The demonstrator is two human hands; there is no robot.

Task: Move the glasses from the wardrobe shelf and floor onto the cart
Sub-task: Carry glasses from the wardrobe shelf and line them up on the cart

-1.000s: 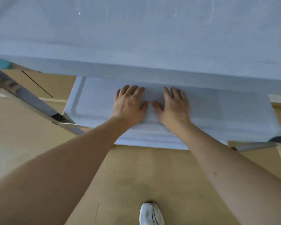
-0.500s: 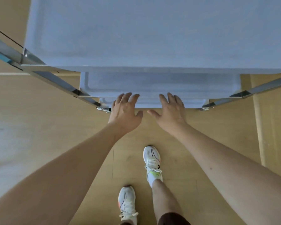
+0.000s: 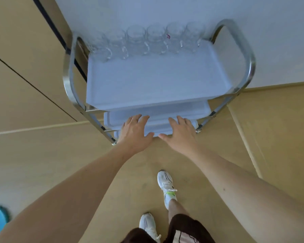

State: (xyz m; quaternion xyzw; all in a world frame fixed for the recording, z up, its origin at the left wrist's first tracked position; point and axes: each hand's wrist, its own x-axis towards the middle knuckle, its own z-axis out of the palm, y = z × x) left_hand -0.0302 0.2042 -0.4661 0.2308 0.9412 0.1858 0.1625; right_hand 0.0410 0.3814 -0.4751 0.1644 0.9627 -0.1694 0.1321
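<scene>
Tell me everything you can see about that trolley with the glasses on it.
The cart has a shiny curved metal frame and pale, rimmed plastic trays stacked in tiers. It stands upright on a tan floor against a pale wall. A row of six clear glasses with handles lines the far edge of the top tray; the rest of that tray is bare. The left hand and right hand, fingers spread, hover at the near edges of the lower trays; contact is unclear.

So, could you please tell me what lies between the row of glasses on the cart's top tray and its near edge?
Nothing: in the head view, the top tray is bare from the row of glasses to its near edge.
</scene>
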